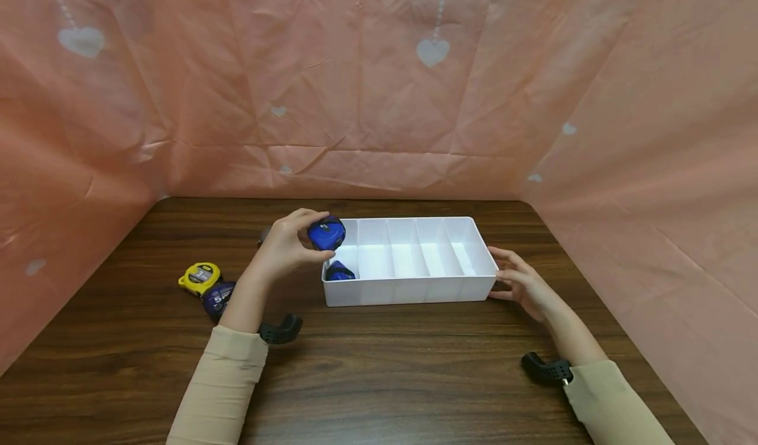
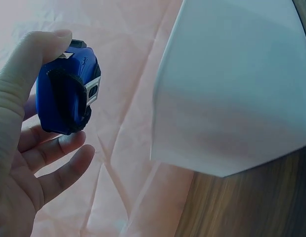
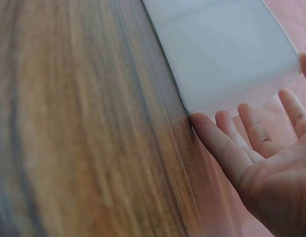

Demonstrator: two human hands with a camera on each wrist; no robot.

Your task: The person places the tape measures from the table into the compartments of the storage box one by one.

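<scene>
1. The left hand (image 1: 288, 242) pinches a blue tape measure (image 1: 326, 233) between thumb and fingertips, holding it in the air just above the left end of the white divided tray (image 1: 408, 292); in the left wrist view the thumb lies over the top of the blue case (image 2: 66, 94) and the other fingers (image 2: 59, 170) curl loosely under it.

2. The right hand (image 1: 524, 286) rests with straight, relaxed fingers against the tray's right end wall, gripping nothing; the right wrist view shows the fingertips (image 3: 212, 133) touching the white wall (image 3: 227, 54) where it meets the table (image 3: 83, 128).

3. Done so far, as I judge it: one blue tape measure already lies in the leftmost compartment (image 1: 340, 272), towards the tray's near wall; the held one looks to be the second on its way in.

4. Left to do, as far as can be seen: a yellow tape measure (image 1: 200, 278) and a dark blue tape measure (image 1: 218, 298) lie touching each other on the table near its left edge, well apart from the tray; the four compartments to the right of the first show nothing inside.

5. So the sorting seems near halfway; two measures at the tray, two outside it.

6. The tray sits about mid-table, towards the far edge; pink cloth (image 1: 379, 89) hangs behind and to both sides.
</scene>
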